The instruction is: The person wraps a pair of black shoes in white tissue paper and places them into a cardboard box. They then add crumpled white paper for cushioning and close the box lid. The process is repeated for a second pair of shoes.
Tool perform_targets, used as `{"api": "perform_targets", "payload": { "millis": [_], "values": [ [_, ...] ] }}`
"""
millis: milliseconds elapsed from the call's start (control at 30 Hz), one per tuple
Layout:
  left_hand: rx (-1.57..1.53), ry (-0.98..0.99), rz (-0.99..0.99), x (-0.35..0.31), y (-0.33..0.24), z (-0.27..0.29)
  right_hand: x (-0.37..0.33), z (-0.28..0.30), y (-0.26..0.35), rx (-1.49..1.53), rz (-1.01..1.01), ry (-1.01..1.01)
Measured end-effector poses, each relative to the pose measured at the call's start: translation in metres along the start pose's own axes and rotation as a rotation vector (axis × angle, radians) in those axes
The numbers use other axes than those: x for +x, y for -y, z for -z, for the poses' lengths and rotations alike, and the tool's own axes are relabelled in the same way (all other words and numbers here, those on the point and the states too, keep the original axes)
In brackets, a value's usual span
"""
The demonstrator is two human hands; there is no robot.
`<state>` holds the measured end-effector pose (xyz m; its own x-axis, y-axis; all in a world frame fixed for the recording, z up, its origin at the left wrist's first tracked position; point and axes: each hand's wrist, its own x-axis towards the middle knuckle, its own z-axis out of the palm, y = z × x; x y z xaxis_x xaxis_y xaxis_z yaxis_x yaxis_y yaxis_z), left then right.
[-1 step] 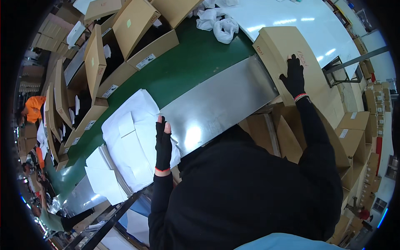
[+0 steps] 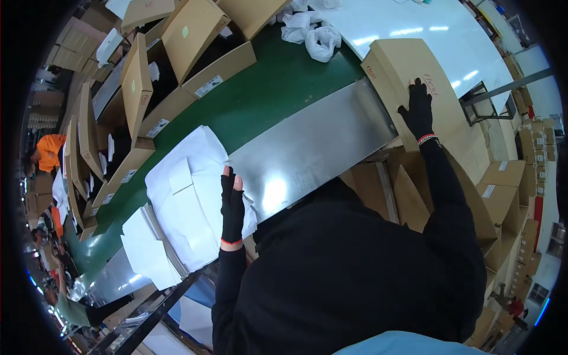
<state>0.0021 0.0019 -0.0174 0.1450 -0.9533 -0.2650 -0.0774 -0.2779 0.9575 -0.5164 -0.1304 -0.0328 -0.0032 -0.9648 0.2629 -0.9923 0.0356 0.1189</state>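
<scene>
My right hand [image 2: 419, 111], in a black fingerless glove, lies with fingers spread on the lid of a closed brown cardboard box [image 2: 408, 59] at the right end of the metal work surface. It grips nothing. My left hand [image 2: 232, 204], gloved the same way, is stretched out straight at the right edge of a stack of white paper sheets [image 2: 204, 207]. Its thumb and a fingertip show bare, and nothing is seen in it. Whether it touches the paper I cannot tell. A small folded white sheet [image 2: 181, 177] rests on the stack.
The metal surface [image 2: 313, 136] borders a green conveyor belt [image 2: 266, 83]. Several lidded cardboard boxes [image 2: 219, 77] stand along its far side. Crumpled white paper [image 2: 322, 42] lies near a white table [image 2: 408, 18]. Open cartons [image 2: 370, 189] stand beside me at right; other people are far left.
</scene>
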Motion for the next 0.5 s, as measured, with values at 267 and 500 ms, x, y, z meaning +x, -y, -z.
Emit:
{"api": "perform_targets", "payload": {
  "millis": [267,500],
  "values": [
    [0.548,-0.406,-0.366,0.041,0.055,0.066,0.063,-0.066,-0.096,0.014,0.047,-0.126],
    [1.274,-0.881,-0.071,0.047,0.160,0.186,0.177,-0.041,0.083,-0.341,0.219,0.057]
  ]
}}
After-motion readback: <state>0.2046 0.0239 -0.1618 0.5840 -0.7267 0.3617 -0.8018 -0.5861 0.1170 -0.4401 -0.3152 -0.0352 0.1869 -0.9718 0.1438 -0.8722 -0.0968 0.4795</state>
